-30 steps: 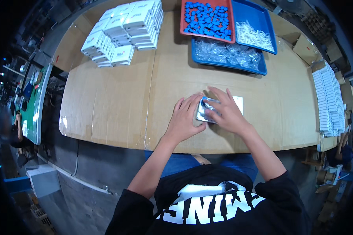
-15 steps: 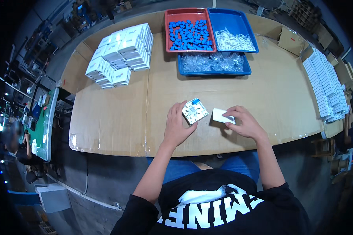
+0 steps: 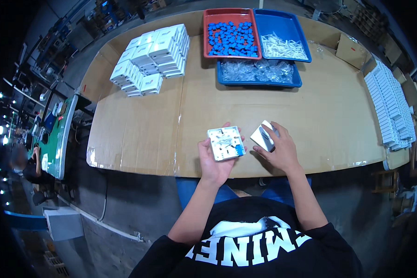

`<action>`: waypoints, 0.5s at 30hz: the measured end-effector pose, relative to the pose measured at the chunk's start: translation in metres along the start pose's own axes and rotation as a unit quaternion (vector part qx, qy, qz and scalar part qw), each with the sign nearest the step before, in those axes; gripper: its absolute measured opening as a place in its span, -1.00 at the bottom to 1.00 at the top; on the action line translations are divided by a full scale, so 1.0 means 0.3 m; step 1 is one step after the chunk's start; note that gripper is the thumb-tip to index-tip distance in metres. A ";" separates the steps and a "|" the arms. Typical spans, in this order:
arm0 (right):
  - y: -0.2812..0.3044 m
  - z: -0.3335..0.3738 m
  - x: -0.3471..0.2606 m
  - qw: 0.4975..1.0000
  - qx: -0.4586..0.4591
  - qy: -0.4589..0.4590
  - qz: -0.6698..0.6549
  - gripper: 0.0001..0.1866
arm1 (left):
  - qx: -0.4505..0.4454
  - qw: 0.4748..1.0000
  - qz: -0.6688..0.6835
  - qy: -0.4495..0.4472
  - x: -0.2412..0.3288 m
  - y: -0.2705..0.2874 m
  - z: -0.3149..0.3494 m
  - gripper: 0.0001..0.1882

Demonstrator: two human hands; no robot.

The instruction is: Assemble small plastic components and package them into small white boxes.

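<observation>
My left hand (image 3: pixel 214 167) is closed around an open white square plastic box (image 3: pixel 224 149), its palm underneath and its thumb along the left side. Inside the box lie small white pieces, and a blue connector (image 3: pixel 239 149) sits at its lower right corner. To the right, my right hand (image 3: pixel 283 151) grips a white square cover (image 3: pixel 258 135) by its edges, tilted just above the table. The fingers hide part of the cover. A gap separates the box from the cover.
Blue connectors fill a red tray (image 3: pixel 231 15) at the back. Beside it, a blue tray (image 3: pixel 278 23) holds white sticks. Clear bags lie in another blue tray (image 3: pixel 259 84). Stacked white boxes (image 3: pixel 148 58) stand back left; white pieces (image 3: pixel 391 106) are stacked at the right edge.
The open box has turned so its blue connector went from the top to the lower right, and my left palm is now beneath it. My right hand has tilted the cover more upright.
</observation>
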State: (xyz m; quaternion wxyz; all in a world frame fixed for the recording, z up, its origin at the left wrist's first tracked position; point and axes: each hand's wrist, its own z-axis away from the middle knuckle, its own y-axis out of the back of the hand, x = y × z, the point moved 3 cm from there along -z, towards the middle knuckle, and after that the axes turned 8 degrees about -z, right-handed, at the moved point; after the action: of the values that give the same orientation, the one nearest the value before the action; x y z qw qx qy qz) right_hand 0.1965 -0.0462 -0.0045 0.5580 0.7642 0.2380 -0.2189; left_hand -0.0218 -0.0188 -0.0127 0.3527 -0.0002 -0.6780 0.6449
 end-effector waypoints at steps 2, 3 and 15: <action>-0.029 0.015 0.003 0.999 -0.031 0.012 0.031 -0.46 | 0.008 1.000 -0.002 0.012 -0.014 0.000 0.002 -0.24; -0.035 0.013 0.012 0.999 -0.034 0.017 0.029 -0.45 | 0.021 0.999 0.000 0.041 -0.021 -0.008 0.003 -0.23; 0.136 -0.083 -0.019 0.794 -0.072 -0.106 -0.594 -0.28 | 0.039 0.986 0.070 0.143 -0.078 -0.070 0.031 -0.22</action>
State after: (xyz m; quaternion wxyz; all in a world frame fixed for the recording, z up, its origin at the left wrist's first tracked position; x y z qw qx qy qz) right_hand 0.2186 -0.0338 0.0364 0.3930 0.4022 0.6000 -0.5691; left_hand 0.0009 -0.0412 -0.0049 0.3996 -0.1266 -0.5928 0.6877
